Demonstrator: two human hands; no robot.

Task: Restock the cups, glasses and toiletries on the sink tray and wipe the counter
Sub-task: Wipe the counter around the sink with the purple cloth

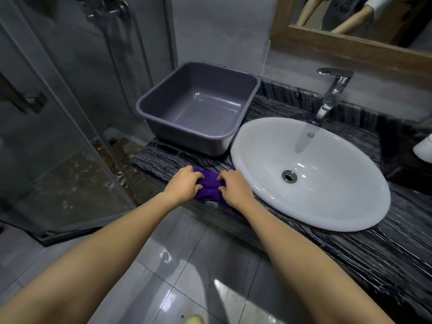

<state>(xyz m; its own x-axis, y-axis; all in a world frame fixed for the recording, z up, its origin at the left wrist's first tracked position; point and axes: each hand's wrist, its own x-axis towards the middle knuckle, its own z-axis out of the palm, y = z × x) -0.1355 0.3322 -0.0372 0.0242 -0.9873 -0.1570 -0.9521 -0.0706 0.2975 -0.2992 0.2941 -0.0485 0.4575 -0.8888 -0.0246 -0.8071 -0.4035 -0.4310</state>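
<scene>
Head view, hands (184, 183) (233, 185) bunching cloth (210, 185), counter edge (149, 167)

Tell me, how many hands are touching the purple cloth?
2. The left hand grips the purple cloth on its left side, the right hand on its right, beside the sink.

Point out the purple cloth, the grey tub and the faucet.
purple cloth (208, 185), head view, bunched middle between both hands.
grey tub (163, 129), head view, front outer wall.
faucet (332, 95), head view, chrome neck.
</scene>
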